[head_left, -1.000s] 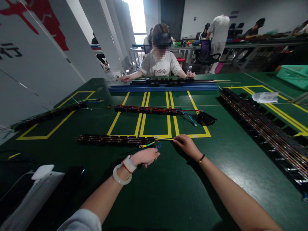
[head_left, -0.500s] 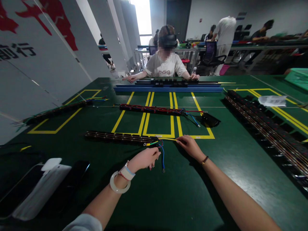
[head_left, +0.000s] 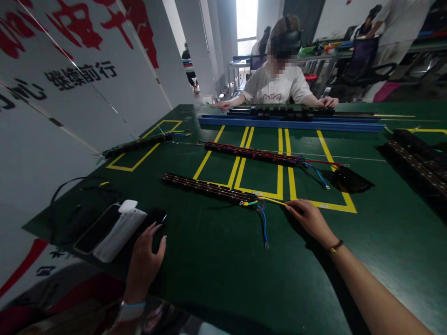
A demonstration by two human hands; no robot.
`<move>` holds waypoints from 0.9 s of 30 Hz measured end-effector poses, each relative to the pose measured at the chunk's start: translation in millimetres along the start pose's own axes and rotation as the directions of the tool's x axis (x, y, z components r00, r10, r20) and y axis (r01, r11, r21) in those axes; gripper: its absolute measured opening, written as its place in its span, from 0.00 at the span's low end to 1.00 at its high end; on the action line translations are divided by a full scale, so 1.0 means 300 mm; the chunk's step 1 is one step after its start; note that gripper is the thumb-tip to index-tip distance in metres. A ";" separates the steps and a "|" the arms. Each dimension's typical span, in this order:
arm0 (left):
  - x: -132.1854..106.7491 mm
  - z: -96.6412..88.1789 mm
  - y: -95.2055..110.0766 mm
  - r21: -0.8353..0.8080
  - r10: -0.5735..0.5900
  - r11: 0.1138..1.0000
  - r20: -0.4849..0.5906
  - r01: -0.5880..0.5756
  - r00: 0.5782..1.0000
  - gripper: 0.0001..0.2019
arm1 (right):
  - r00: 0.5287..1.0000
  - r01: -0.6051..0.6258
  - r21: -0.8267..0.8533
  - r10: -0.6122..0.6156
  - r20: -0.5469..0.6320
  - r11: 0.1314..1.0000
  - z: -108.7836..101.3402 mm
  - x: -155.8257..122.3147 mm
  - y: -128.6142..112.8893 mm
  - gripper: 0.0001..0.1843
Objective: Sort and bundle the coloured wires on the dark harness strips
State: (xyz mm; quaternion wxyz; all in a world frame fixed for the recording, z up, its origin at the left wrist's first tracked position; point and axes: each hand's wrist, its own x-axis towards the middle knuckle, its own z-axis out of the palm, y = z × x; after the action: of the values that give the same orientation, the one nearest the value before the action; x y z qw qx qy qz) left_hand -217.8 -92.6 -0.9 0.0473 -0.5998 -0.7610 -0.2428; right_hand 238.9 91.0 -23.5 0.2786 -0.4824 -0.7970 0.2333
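My right hand [head_left: 310,219] pinches the end of a yellow wire [head_left: 273,200]. That wire runs from the right end of a long dark strip [head_left: 206,187] lying on the green table. A blue wire [head_left: 264,224] with a ring terminal bends toward me from the same end, beside a yellow-green wire [head_left: 248,203] with its own terminal. At the left, my left hand [head_left: 144,260] is open, thumb apart from the fingers. Its fingertips lie at a dark, glossy object [head_left: 151,218]; whether they grip it I cannot tell.
Left of that hand lie a phone [head_left: 96,229] and a white, slab-shaped item [head_left: 118,235]. Farther back rests a wired strip [head_left: 251,154] near a black, glossy piece [head_left: 352,180]. A person [head_left: 279,86] sits across, behind a blue rail [head_left: 289,123]. More strips [head_left: 419,158] lie right.
My left hand has left the wires and moved left to the dark object. My right hand still pinches the yellow wire. The view has turned left.
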 end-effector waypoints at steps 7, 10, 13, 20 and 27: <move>0.045 -0.015 -0.120 0.055 -0.087 0.995 0.159 0.080 0.983 0.28 | 0.999 -0.018 -0.008 0.018 0.026 1.000 -0.005 -0.002 0.000 0.17; 0.075 -0.005 -0.144 0.051 -0.111 0.994 0.228 0.101 0.967 0.29 | 1.000 -0.015 -0.002 0.015 0.027 1.000 -0.004 -0.003 0.001 0.17; 0.091 -0.008 -0.154 0.057 -0.110 0.994 0.251 0.098 0.962 0.29 | 1.000 -0.011 0.000 0.011 0.017 1.000 -0.003 -0.004 0.000 0.17; 0.111 -0.044 -0.129 0.064 -0.143 0.990 0.308 0.129 0.941 0.27 | 1.000 -0.004 0.013 0.004 0.014 1.000 -0.004 -0.007 -0.003 0.16; 0.106 -0.054 -0.124 0.016 -0.175 0.984 0.312 0.179 0.934 0.30 | 1.000 -0.002 0.008 0.002 0.011 1.000 -0.005 -0.006 -0.003 0.16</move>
State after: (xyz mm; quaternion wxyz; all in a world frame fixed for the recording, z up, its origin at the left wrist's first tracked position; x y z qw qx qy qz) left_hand -264.9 -77.2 13.4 -0.0996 -0.5601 -0.8081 -0.1529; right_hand 239.9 89.1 -22.3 0.2757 -0.4806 -0.7973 0.2394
